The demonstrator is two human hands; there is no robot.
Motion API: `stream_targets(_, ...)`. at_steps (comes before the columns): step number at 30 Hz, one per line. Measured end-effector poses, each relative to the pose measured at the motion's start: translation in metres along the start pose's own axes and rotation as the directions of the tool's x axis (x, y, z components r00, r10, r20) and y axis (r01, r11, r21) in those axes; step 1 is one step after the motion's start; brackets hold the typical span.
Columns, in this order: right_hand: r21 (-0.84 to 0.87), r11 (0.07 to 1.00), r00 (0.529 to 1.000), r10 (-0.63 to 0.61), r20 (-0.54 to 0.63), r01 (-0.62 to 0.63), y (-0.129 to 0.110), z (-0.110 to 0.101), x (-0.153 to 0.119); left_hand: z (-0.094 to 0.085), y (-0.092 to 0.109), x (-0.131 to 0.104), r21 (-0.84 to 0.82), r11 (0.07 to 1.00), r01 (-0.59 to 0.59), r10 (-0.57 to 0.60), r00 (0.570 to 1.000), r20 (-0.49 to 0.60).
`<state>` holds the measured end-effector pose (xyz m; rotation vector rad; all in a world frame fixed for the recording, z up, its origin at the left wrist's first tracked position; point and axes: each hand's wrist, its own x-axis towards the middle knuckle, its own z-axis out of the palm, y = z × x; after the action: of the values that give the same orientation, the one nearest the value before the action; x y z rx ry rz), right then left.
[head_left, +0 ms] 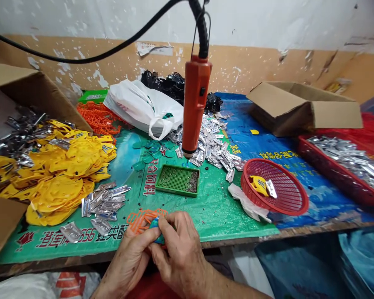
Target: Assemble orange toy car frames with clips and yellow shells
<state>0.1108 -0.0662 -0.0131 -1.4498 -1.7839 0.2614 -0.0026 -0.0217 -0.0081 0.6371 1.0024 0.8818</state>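
At the table's (220, 214) front edge, left of its middle, the left hand (132, 251) and the right hand (182, 243) pinch a small, glossy blue-green piece (158, 238) between bent fingers. Beside it a bright orange openwork piece (141, 220), thin-barred like a lattice, juts past the left fingers; whether they join is hidden.

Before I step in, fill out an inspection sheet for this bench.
Surface: green sheet and blue sheet, both printed.
Job's things: blue-green piece, held; orange lattice piece beside it.
Clutter: yellow pieces heaped at left; silver pieces scattered; white bag toward the back.
Hands: left hand and right hand both grip the blue-green piece.
Cables: black cable arches overhead near the hanging orange-red tool.
Surroundings: wall with peeling paint; open cardboard box at right.
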Motion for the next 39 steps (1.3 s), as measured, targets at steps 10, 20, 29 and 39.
stream_targets(10,0.054,0.997,0.889,0.073,-0.452,-0.055,0.054,-0.098,0.066,0.009,0.008,-0.007,0.045,0.998,0.043,-0.043,0.999,0.000)
stream_targets(20,0.603,0.798,0.999,0.038,-0.021,-0.018,0.089,-0.085,0.223,0.007,0.005,-0.010,0.143,0.986,0.089,-0.108,0.985,0.138)
stream_targets(29,0.603,0.782,0.967,0.248,-0.064,-0.160,0.048,-0.101,0.184,-0.003,0.005,-0.006,0.138,0.980,0.144,-0.165,0.974,0.157)
stream_targets(39,0.519,0.769,0.828,0.528,-0.189,-0.372,0.068,-0.115,0.082,0.010,-0.004,-0.006,0.139,0.970,0.202,-0.231,0.940,0.250)
